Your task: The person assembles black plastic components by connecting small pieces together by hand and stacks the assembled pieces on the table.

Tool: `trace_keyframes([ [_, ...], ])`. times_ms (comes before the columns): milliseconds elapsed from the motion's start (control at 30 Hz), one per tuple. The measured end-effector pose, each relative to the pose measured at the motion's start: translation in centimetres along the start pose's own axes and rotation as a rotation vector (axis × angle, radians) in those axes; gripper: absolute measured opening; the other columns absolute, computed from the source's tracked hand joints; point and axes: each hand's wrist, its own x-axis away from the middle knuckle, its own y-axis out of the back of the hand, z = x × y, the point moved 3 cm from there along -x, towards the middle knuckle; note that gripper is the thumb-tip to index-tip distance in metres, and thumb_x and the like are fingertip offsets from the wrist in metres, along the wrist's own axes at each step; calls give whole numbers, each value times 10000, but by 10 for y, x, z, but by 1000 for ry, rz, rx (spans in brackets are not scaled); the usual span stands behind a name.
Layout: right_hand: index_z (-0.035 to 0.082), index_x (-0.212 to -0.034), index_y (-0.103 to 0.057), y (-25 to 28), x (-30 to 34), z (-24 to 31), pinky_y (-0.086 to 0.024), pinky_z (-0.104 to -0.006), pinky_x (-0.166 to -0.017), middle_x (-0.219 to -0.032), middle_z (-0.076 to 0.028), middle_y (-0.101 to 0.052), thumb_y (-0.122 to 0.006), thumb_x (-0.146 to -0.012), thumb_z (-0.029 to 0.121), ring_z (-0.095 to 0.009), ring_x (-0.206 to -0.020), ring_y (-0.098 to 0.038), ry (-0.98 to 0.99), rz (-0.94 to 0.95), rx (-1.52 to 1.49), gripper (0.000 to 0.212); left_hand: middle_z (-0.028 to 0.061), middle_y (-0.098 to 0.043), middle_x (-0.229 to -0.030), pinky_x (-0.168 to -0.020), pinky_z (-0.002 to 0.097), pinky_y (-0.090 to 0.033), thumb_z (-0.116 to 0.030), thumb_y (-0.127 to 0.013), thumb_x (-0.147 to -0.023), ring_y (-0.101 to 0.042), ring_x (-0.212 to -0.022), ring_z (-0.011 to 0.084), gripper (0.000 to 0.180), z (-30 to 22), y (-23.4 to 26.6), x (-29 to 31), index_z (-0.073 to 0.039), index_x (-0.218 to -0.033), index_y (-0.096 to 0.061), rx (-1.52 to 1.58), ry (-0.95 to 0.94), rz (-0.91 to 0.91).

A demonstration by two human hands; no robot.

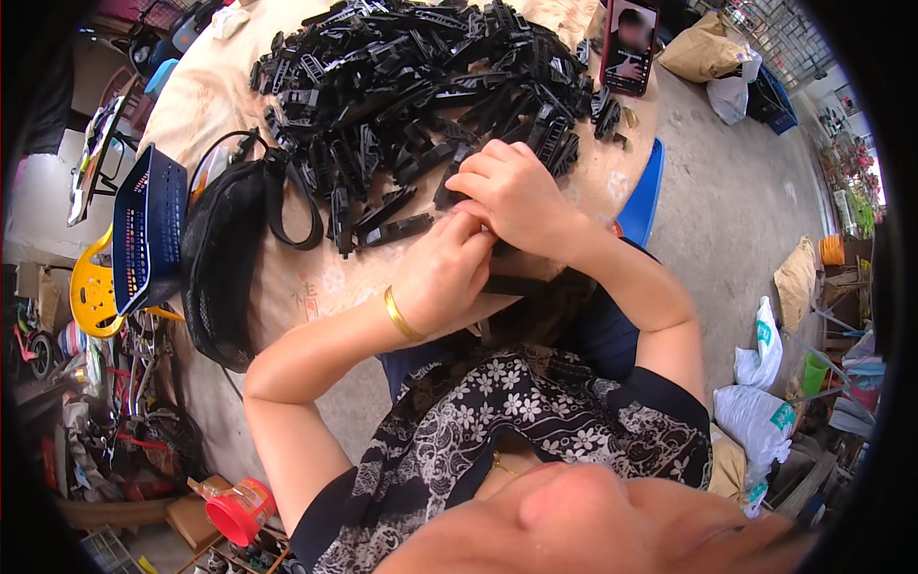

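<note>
L hand [449,266] & R hand [512,198] meet, fingers curled; can't tell if either's gripping a part. I'd brace w/ L, work w/ R, just shy of the blk parts [406,100] piled on the table [361,277].

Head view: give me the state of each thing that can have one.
Left hand: fingers bent, grip unclear
Right hand: fingers curled, grip unclear
Black parts: heaped loosely on the table
Phone: screen lit
Black bag: open or shut unclear
Blue basket: contents unclear
White sack: bulging
</note>
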Motion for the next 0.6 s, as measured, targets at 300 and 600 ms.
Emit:
trace_keyframes([
  [300, 86, -881, -629, -7, -3, -4, -400, -341, -764, -893, -28, -590, -688, -720, 199, -211, -872, -547, -71, 1, 32, 205, 165, -553, -959, -810, 402, -469, -188, -734, -678, -535, -928, 341, 348, -2, 3, -4, 26, -906, -582, -124, -36, 0],
  [600, 78, -864, -610, 0, 3, -8, -402, -346, -756, -883, -49, -559, -707, -709, 208, -227, -874, -540, -58, -66, -7, 224, 114, -578, -982, -794, 389, -479, -50, -669, -696, -547, -922, 314, 258, 10, -4, -1, -28, -949, -625, -134, -12, -19],
])
